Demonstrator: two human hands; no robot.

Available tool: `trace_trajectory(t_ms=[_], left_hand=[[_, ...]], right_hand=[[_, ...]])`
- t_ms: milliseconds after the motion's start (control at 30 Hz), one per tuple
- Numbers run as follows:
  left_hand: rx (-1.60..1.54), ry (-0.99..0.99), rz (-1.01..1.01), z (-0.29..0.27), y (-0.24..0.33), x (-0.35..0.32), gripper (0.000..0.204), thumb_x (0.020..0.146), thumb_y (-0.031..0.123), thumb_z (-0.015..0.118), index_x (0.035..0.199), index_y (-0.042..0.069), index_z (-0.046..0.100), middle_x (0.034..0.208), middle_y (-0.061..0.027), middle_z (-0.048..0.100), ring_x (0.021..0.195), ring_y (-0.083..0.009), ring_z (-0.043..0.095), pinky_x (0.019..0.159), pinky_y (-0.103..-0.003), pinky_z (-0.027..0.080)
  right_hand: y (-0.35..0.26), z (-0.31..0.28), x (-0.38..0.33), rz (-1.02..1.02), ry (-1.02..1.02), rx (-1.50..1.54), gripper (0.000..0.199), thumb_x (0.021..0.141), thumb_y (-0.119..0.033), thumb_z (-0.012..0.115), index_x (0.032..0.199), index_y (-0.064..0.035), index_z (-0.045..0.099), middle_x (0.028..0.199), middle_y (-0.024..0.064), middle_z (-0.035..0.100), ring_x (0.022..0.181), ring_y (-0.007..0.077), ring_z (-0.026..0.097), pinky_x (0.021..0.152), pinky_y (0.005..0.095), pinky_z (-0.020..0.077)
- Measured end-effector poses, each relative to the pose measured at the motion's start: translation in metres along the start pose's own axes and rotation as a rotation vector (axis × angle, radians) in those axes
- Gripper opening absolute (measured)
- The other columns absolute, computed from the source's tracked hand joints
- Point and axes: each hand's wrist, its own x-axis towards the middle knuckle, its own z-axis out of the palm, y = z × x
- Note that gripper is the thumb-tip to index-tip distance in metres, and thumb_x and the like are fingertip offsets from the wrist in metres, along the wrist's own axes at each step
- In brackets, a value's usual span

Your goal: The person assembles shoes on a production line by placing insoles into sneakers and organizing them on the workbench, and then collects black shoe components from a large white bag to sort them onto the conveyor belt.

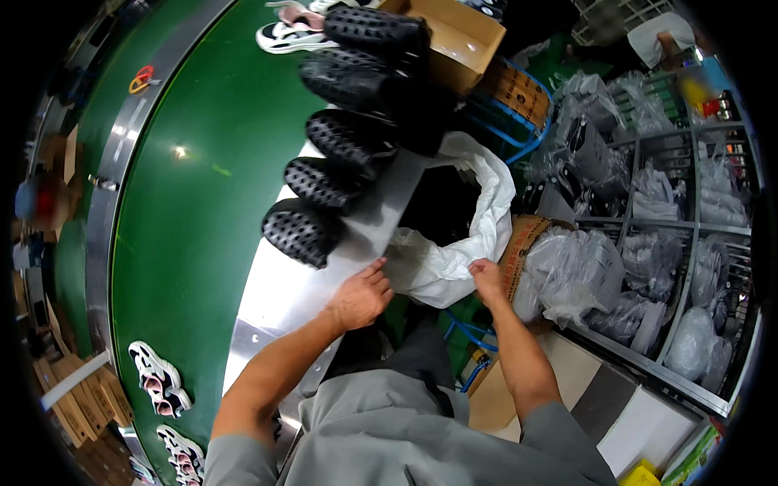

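A white plastic bag hangs open beside the metal ledge, its rim forming a wide loop around a dark interior. My left hand rests at the ledge, its fingers closed on the bag's near left edge. With thumb and fingers pinched, my right hand grips the near right part of the same rim. Beyond my left hand, a row of several black shoe-shaped pieces with a knobbed pattern lies along the metal ledge. The inside of the bag is too dark to make out.
A green conveyor belt runs along the left, carrying black, white and pink sneakers. An open cardboard box stands at the far end. On the right, a wire rack holds plastic-wrapped items, beside a large clear bag.
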Motion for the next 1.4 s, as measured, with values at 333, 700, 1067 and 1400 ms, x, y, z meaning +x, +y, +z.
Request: trace_trajectory(t_ms=[333,700,1067,1400], left_hand=[[0.154,0.025,-0.037,0.003,-0.001,0.001,0.014,0.076,0.014,0.064,0.083,0.003,0.067,0.089,-0.0097,0.067,0.102,-0.0264,0.065,0.115,-0.043,0.040],[0.278,-0.029,-0.130,0.008,0.009,-0.001,0.013,0.075,0.016,0.063,0.082,0.006,0.068,0.092,-0.0065,0.068,0.104,-0.0221,0.064,0.115,-0.039,0.038],[0.313,-0.106,-0.130,0.000,0.006,0.005,0.019,0.073,0.020,0.062,0.085,0.007,0.070,0.094,-0.0067,0.071,0.102,-0.0198,0.065,0.113,-0.037,0.039],[0.259,0.001,-0.120,0.006,0.005,0.000,0.013,0.070,0.015,0.065,0.079,0.006,0.067,0.088,-0.0062,0.068,0.098,-0.0209,0.066,0.111,-0.038,0.043]], right_hand=[[0.051,0.095,0.068,-0.768,-0.004,-0.761,0.045,0.083,-0.016,0.060,0.124,0.0020,0.061,0.125,0.0216,0.064,0.120,0.0352,0.058,0.106,0.0501,0.0391],[0.040,0.104,0.078,-0.492,-0.111,0.040,0.038,0.081,0.000,0.061,0.119,0.0029,0.060,0.111,0.0209,0.064,0.107,0.0390,0.059,0.094,0.0449,0.0480],[0.048,0.166,0.188,-0.787,-0.453,-1.118,0.025,0.089,-0.013,0.060,0.109,-0.0078,0.074,0.111,0.0143,0.074,0.107,0.0262,0.069,0.095,0.0403,0.0512],[-0.003,0.030,0.191,-0.470,-0.139,-0.354,0.028,0.082,0.001,0.064,0.109,-0.0004,0.058,0.103,0.0223,0.069,0.101,0.0431,0.065,0.081,0.0473,0.0539]])
